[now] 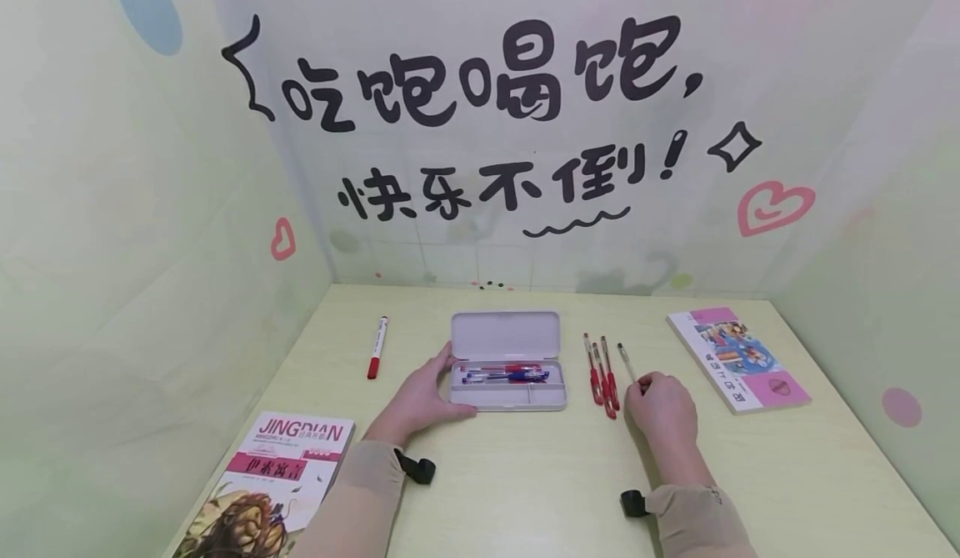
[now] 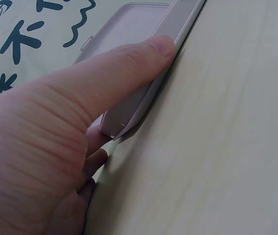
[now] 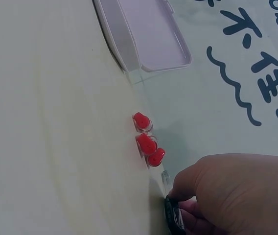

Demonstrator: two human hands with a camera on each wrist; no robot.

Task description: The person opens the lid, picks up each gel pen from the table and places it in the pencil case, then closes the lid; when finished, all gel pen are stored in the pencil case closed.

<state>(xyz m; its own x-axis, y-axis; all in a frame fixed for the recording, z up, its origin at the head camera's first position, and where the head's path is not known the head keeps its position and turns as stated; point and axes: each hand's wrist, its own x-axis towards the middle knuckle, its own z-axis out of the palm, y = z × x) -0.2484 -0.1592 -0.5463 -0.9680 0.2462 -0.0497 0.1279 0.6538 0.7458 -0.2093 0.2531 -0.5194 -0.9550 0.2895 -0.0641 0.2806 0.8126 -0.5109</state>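
Note:
An open pale lilac pencil case (image 1: 506,337) stands on the table with its lid raised at the back. Red and blue pens (image 1: 517,374) lie in its rear compartment. My left hand (image 1: 420,399) grips the case's left end, its thumb (image 2: 144,58) along the front wall and the other fingers round the end. To the right of the case, my right hand (image 1: 663,412) pinches a clear-barrelled gel pen (image 1: 627,361) with black ends. Several red gel pens (image 1: 597,372) lie side by side just left of that hand; their red ends (image 3: 146,143) face the right wrist camera.
A red-and-white marker (image 1: 378,348) lies at the back left. One book (image 1: 277,475) is at the front left, and a pink-and-white book (image 1: 738,358) lies at the right. Printed wall sheets (image 1: 480,266) enclose the table (image 1: 525,491) at the back and sides.

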